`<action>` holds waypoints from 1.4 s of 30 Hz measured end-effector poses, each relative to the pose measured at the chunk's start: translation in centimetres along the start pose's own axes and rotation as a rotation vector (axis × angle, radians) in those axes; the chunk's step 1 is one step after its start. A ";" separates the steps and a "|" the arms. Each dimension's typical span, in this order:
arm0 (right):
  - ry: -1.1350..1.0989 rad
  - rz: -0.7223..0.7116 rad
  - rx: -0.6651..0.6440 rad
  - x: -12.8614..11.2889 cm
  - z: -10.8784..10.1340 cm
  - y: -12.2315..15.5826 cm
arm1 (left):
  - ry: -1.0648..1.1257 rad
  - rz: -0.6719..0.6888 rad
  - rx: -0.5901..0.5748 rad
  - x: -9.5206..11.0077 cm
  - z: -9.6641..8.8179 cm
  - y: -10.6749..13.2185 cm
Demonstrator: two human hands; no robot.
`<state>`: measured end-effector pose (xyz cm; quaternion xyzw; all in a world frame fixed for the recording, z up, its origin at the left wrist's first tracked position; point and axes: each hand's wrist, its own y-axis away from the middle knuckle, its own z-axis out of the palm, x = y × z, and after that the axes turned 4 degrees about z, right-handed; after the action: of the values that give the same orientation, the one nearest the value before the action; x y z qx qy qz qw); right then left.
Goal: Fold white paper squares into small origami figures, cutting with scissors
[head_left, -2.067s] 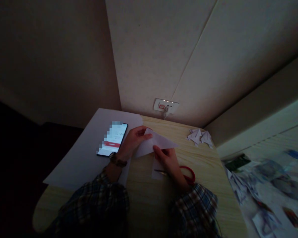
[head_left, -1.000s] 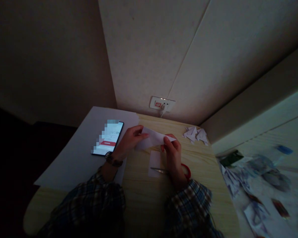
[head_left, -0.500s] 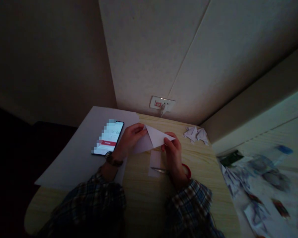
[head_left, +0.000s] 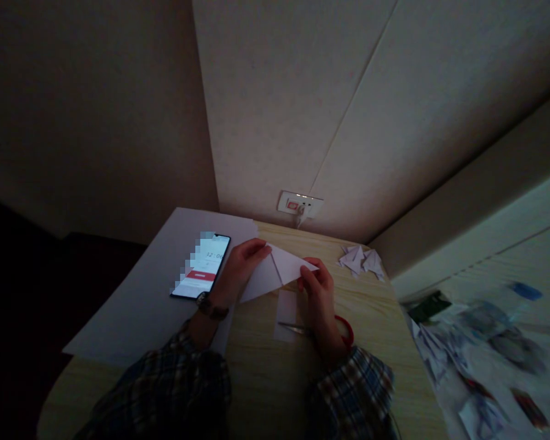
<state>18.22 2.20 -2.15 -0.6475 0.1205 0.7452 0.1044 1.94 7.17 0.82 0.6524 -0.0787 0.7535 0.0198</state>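
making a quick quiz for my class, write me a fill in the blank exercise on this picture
The left hand and right hand both hold one folded sheet of ____.
The watch is on the ____ wrist.
The scissors are coloured ____ at the handle.
The power socket is set in the ____.

Missing words: paper; left; red; wall.

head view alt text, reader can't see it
A person's left hand and right hand hold folded paper over a wooden table. A lit phone lies on a white sheet at left; red-handled scissors lie partly hidden by the right hand, folded paper shapes near the far right corner.
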 end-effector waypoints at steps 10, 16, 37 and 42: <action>0.049 -0.004 -0.013 -0.2 0.2 0.3 | -0.037 -0.039 -0.063 0.0 0.0 0.1; 0.137 -0.032 -0.023 -0.6 0.1 0.5 | -0.101 -0.036 -0.082 0.0 0.0 0.0; -0.142 -0.006 0.027 -1.0 0.2 0.3 | -0.097 -0.006 -0.155 -0.2 -0.1 0.0; -0.308 0.023 -0.113 -1.0 0.3 0.6 | -0.100 -0.027 -0.125 0.0 -0.1 0.3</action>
<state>17.88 1.68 -1.08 -0.5289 0.0683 0.8425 0.0764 1.81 6.93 0.80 0.6877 -0.1177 0.7133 0.0665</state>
